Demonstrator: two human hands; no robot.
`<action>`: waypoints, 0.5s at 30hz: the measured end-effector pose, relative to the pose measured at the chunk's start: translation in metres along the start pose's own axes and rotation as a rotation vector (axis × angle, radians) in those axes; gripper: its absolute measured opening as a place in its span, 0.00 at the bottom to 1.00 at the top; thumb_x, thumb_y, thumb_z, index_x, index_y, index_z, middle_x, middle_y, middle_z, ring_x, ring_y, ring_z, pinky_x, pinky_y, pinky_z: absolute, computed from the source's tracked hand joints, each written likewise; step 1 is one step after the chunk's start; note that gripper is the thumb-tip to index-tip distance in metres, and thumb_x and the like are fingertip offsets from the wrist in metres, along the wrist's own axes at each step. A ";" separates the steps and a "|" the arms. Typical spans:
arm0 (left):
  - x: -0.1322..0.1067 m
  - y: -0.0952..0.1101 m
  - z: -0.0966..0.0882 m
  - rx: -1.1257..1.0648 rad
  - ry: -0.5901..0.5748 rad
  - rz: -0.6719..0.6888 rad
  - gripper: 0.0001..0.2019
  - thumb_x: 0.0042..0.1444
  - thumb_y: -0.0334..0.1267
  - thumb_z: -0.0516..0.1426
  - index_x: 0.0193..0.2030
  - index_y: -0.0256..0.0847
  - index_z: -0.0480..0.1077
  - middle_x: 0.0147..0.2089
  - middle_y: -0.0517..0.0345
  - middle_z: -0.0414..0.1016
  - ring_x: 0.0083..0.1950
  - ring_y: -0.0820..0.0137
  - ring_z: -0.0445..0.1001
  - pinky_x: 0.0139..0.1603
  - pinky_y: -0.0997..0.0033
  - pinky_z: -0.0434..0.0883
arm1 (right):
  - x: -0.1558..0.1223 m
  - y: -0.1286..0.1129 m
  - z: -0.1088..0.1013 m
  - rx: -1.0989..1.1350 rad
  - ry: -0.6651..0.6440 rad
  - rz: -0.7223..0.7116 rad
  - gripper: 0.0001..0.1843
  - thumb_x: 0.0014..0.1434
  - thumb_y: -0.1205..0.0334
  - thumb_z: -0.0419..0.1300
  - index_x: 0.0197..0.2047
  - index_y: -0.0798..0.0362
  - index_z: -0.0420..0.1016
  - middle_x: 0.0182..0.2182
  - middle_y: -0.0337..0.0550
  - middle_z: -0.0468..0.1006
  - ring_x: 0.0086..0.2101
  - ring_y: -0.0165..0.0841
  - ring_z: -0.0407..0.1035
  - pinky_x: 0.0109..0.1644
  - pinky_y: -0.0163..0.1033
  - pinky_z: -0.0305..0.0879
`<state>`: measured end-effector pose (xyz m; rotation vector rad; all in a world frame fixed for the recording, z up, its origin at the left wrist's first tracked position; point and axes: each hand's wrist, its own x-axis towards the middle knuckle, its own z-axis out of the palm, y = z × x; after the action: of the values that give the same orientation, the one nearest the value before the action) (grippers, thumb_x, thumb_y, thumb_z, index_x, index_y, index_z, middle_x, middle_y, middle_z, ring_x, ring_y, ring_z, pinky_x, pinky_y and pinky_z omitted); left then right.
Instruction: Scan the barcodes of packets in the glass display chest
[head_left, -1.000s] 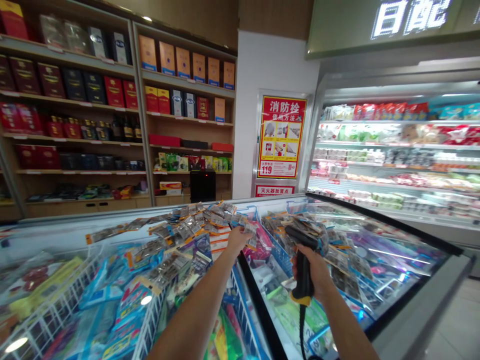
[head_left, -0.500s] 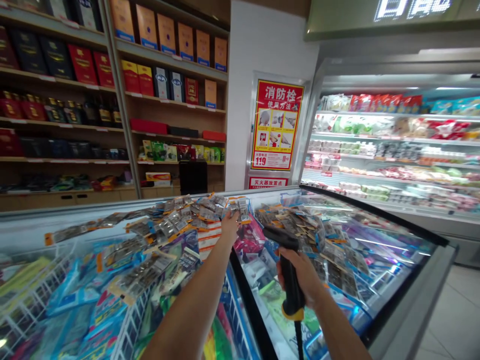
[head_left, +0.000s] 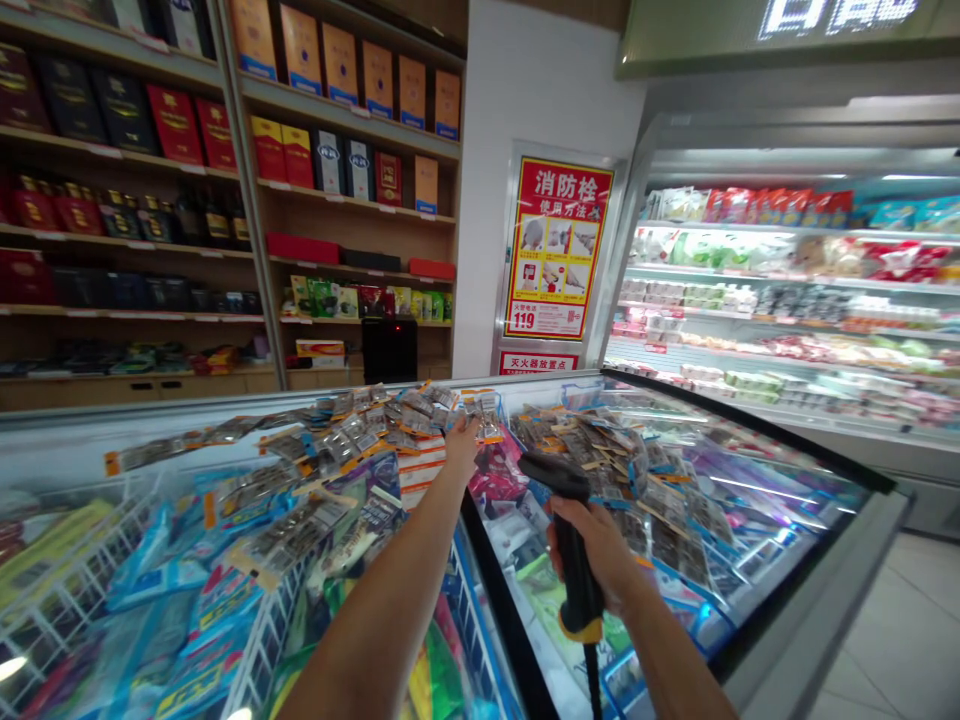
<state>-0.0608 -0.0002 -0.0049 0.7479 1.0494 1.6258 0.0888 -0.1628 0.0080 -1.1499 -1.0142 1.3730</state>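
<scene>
My left hand (head_left: pixel 460 440) reaches to the far side of the chest freezer, its fingers closed at the edge of a clear-and-orange strip of small packets (head_left: pixel 484 415). More strips of dark packets with orange and blue ends (head_left: pixel 352 440) lie heaped to its left. In my right hand (head_left: pixel 592 550) is a black and yellow barcode scanner (head_left: pixel 576 560), gripped by the handle with its head pointing left and away. Its cord hangs downward. Beyond the scanner, another heap of dark packets (head_left: pixel 607 450) rests on the right glass lid.
White wire baskets (head_left: pixel 262 640) hold blue and coloured bags inside the freezer. A black lid frame (head_left: pixel 499 590) runs between my arms. Shelves of boxes and bottles (head_left: pixel 352 210) stand behind; a lit open fridge (head_left: pixel 787 330) is at right.
The view has shifted slightly, and the scanner sits a little further left and lower. My left hand stays at the same packets.
</scene>
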 end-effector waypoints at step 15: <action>0.002 0.002 0.002 -0.036 0.006 -0.002 0.09 0.49 0.32 0.55 0.38 0.40 0.69 0.29 0.64 0.71 0.23 0.79 0.66 0.22 0.80 0.63 | 0.006 -0.004 -0.005 -0.055 0.094 -0.081 0.19 0.48 0.52 0.59 0.14 0.56 0.67 0.07 0.38 0.65 0.09 0.25 0.58 0.12 0.30 0.53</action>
<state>-0.0604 0.0020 -0.0026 0.7180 1.0223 1.6421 0.0947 -0.1563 0.0102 -1.1906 -1.0257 1.2231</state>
